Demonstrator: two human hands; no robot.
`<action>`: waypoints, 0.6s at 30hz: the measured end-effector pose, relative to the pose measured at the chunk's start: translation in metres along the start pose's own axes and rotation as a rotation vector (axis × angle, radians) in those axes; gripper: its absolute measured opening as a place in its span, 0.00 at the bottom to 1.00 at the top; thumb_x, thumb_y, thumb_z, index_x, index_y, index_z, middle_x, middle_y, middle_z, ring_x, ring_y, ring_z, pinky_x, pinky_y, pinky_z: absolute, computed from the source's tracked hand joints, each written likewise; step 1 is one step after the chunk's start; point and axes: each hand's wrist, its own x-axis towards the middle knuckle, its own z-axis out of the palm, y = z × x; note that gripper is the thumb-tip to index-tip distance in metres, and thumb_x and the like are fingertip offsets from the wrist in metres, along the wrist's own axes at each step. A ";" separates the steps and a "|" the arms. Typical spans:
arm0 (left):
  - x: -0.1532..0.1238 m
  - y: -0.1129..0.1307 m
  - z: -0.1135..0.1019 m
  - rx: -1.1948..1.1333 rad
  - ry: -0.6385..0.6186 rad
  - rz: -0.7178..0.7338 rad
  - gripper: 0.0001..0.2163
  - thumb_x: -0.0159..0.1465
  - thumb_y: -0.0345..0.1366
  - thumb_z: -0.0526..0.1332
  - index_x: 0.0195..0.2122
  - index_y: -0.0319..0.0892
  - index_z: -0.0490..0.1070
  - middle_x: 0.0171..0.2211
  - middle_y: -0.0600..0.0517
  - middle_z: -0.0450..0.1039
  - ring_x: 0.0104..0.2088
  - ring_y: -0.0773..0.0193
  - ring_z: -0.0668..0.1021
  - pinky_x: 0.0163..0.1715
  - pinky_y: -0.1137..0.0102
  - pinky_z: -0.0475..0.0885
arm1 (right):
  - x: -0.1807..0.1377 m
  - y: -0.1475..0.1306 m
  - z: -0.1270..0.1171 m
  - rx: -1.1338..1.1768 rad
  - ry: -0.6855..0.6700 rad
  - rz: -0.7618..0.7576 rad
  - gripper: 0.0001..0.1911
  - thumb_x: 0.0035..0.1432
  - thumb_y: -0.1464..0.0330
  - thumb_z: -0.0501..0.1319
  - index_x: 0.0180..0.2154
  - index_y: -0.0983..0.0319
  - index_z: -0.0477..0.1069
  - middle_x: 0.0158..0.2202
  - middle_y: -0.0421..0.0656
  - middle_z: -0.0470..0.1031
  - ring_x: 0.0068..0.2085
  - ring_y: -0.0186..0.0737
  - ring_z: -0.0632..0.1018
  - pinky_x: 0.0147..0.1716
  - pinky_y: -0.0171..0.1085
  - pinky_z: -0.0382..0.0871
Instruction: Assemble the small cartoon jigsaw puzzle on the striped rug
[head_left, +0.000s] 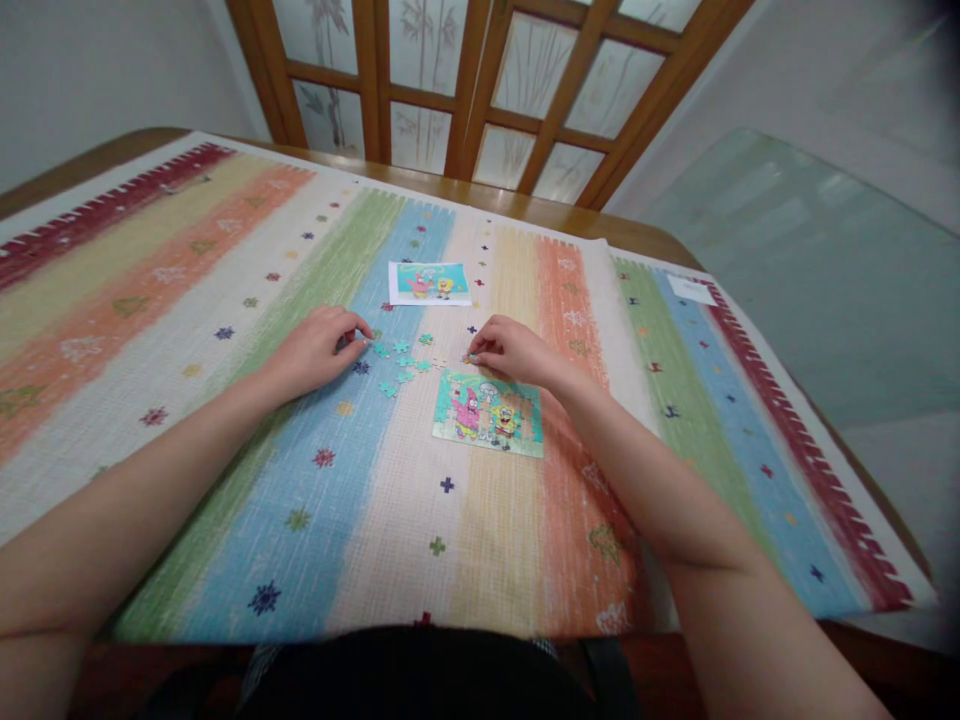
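Turquoise at the left hand [324, 345]: loose jigsaw pieces [403, 361] by the fingertips, with thumb and forefinger curved towards the nearest; whether grasping one or just resting beside it, impossible to tell. At the right hand [514, 350], thumb and fingertips drawn close together, pointing towards the same scatter; a tiny speck at the tips, too small to tell as held piece or printed pattern. Between both hands, most of the turquoise pieces, flat and spread apart. Nearer the body, just below the right hand, a joined puzzle [487, 412] with pink and yellow cartoon figures. Beyond the scatter, a white-edged picture card [429, 285] with similar figures, lying flat. Under everything, a striped cloth [397, 530] over a wooden table [645, 236]. Farther off, wood-framed doors [373, 80] with bamboo-patterned panes.
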 end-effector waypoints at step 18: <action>0.047 0.129 0.045 -0.276 -0.182 0.224 0.14 0.70 0.42 0.56 0.33 0.43 0.75 0.31 0.48 0.76 0.34 0.59 0.75 0.38 0.63 0.68 | -0.045 -0.022 -0.048 0.427 -0.166 -0.050 0.08 0.53 0.65 0.68 0.34 0.62 0.76 0.31 0.40 0.78 0.34 0.36 0.75 0.37 0.37 0.69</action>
